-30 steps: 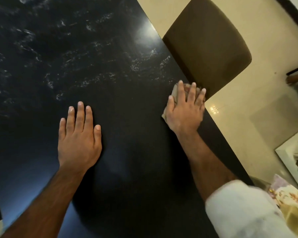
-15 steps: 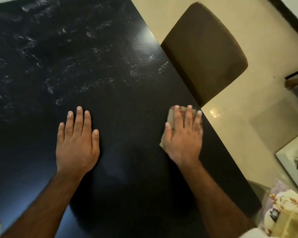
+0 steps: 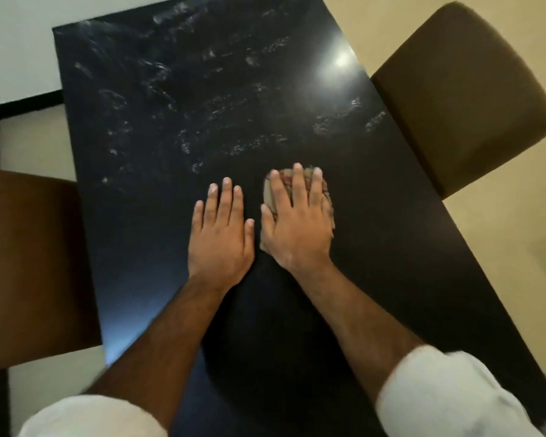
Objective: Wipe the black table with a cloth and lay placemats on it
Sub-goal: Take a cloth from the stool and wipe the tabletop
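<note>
Right hand lies flat on the folded cloth, fingers straight and slightly spread, pressing it to the black counter near mid-surface. Left hand is just beside it, palm down on the bare counter, fingers straight and close together. Pale smeared streaks cover the far half.

Dim, tabletop glare (far right), blurred edges

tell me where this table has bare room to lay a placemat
The far half of the table, beyond both hands, is bare but streaked. Another bare strip lies between the left hand and the left chair. The middle is crowded: the right hand presses the cloth beside the left.
</note>
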The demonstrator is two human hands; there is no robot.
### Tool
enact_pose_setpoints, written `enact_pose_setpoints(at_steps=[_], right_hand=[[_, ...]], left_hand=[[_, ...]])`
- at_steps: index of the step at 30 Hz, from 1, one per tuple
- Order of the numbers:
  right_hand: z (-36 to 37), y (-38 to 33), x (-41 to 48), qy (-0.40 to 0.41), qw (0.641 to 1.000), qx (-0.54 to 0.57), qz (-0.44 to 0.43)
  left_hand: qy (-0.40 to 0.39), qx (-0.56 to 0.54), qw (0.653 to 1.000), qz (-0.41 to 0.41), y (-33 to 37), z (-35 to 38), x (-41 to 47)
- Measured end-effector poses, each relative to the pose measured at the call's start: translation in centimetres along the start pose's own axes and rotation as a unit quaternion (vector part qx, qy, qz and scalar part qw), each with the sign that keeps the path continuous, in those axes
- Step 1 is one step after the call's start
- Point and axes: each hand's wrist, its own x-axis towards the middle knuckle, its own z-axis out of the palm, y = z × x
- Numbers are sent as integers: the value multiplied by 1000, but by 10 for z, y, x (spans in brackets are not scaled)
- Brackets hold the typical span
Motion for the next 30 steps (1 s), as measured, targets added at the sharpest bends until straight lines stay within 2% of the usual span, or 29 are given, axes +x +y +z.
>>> enact_pose_setpoints(at_steps=[3, 6, 10, 12, 16, 18, 21, 24, 26, 28, 30], right_hand=[[-7, 39, -49, -20, 997, -46, 52], [-19, 68, -46, -21, 989, -40, 138], [-11, 23, 13, 4, 979, -18, 204], [0, -28, 35, 13, 984, -16, 174], [21, -130, 21, 3, 999, -30, 21], [24, -146, -15, -17, 998, -29, -48], [21, -119, -88, -53, 994, -48, -77], [11, -81, -136, -77, 996, -54, -3], [6, -73, -127, -60, 995, -46, 70], [8, -91, -95, -27, 991, -34, 127], [17, -129, -55, 4, 991, -26, 132]], left_hand=[[7, -95, 995, -4, -13, -9, -14], [4, -32, 999, -44, -56, -6, -52], [-56, 33, 994, -87, -114, 3, -97], [-47, 24, 995, -80, -121, 7, -99], [-43, -10, 997, -61, -126, 11, -99], [-61, -16, 997, -47, -138, 7, -106], [-71, 7, 996, -53, -156, 0, -119], [-82, 20, 994, -67, -173, -7, -133], [-88, 11, 994, -62, -182, -8, -139], [-88, -10, 995, -42, -190, -7, -142], [-79, -47, 996, -14, -198, -3, -143]])
